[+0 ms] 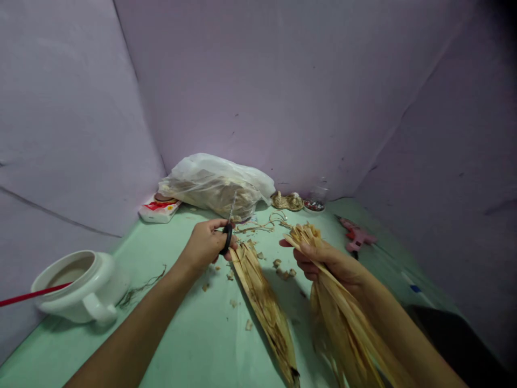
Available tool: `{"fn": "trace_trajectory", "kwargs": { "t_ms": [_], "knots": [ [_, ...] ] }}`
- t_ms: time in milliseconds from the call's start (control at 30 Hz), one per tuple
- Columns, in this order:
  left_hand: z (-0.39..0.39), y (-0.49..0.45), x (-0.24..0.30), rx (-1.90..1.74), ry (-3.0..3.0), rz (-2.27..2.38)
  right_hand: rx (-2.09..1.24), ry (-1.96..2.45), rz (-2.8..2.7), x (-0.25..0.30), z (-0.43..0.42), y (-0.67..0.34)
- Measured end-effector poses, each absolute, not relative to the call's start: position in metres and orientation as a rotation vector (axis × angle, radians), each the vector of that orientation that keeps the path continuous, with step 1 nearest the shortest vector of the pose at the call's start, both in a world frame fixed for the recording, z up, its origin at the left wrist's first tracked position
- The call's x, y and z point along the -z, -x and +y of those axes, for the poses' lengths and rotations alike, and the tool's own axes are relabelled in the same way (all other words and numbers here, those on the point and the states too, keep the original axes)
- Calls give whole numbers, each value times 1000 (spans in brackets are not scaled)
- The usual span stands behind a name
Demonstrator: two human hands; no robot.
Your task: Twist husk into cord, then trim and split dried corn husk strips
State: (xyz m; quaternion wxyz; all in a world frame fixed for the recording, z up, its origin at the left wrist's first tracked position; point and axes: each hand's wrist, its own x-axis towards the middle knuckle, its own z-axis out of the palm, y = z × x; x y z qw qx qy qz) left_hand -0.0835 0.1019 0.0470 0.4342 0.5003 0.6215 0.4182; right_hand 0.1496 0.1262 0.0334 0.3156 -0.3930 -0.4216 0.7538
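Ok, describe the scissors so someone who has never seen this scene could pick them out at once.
Find the translucent plastic bag at the back of the green table. Nearer the camera, the person's left hand holds the scissors, their tip pointing up in front of the bag. Their black handle and slim blades set them apart from the tan, leafy bundle just below.

Left hand (208, 242) curled, right hand (329, 261) gripping, forearms (161, 318) stretched forward
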Motion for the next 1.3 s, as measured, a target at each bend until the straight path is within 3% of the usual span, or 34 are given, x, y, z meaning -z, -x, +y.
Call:
{"fn": "trace_trajectory", "kwargs": {
  "t_ms": [200,433,633,767,867,967,1133,1300],
  "knots": [
    [119,106,-19,-840,-1632,2138,-1367,1509,-1561,-11,123,-129],
    [127,89,30,-908,-1458,1997,-1109,1495,-1904,22,116,-104],
    [129,102,0,-986,-1357,1857,-1045,1598,-1910,21,128,-120],
    [119,113,-36,-981,-1342,1805,-1166,1574,-1762,6,124,-118],
    [109,115,-50,-874,-1608,2119,-1392,1453,-1753,1,113,-107],
    [103,113,-55,-643,-1846,2298,-1406,1415,-1777,4,108,-102],
    [99,106,-63,-793,-1706,1943,-1362,1456,-1710,-5,109,-105],
    [94,92,-74,-1081,-1272,1604,-1611,1378,-1394,-25,100,-104]
  ]
}}
